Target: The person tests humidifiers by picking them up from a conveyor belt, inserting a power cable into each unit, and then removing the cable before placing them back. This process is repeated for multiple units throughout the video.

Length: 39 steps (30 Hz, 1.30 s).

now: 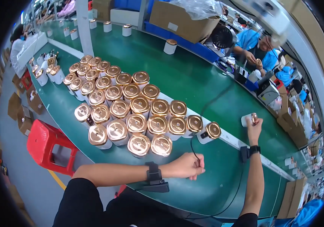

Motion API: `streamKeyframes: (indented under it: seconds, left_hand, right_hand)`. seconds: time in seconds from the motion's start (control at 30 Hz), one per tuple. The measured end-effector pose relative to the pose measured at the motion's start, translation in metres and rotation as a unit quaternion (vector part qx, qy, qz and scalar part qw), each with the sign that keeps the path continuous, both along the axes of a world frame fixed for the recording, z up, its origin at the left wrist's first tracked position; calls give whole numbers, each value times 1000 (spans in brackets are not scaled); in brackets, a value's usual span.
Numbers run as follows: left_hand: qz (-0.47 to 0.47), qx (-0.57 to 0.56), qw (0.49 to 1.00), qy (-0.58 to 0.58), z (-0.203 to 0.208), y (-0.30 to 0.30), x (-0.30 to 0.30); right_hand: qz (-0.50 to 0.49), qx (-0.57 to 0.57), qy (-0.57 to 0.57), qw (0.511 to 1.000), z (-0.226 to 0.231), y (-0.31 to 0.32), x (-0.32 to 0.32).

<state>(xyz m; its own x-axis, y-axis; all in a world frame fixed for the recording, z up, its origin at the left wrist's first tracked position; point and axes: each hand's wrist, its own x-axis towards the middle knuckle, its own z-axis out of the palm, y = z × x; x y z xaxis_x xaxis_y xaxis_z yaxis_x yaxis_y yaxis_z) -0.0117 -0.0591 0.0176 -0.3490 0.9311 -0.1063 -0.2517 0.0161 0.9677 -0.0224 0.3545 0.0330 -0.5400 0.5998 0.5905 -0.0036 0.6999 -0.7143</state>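
Note:
Out to the right, my right hand (255,130) is wrapped round a white canister with a copper-gold end (246,120), tilted on its side over the green belt. My left hand (186,165) is closed low over the green worktop, with a thin black cable (193,149) running into its curled fingers. Just beyond that hand stands a copper-topped canister (211,130) with a small dark part on its side. A large group of similar white canisters (136,125) with shiny copper tops stands upright to the left. Each wrist wears a black strap with a small box.
A pale rail (231,140) divides the worktop (214,181) from the green belt (131,53). One canister (170,46) stands on the belt's far side. A red stool (50,145) is at the left. Across the belt, a person in blue works beside a black fan (222,36).

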Motion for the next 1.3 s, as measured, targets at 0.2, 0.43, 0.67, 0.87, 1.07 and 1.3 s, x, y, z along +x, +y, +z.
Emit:
streamKeyframes:
  seconds: [0.2,0.43,0.67,0.87,1.07,1.3]
  left_hand:
    - [14,23,1000,-5,-2,-6,-10]
    - [139,142,974,113,-13,-21,2]
    - [81,153,975,139,-11,-12,3]
    - [49,132,985,96,-8,-14,-4]
    - [48,67,995,-65,2,-20,-12]
    - [139,96,986,-12,18,-9,-5]
  right_hand:
    - [-203,505,-276,792,51,-27,-74]
    - [292,224,-188,910,56,-220,-345]
    - [323,70,-207,921,-2,-204,-460]
    - [384,-345,-126,847,49,-149,-326]
    - [360,-545,84,753,74,-156,-89]
    - [304,-513,28,802,-6,-225,71]
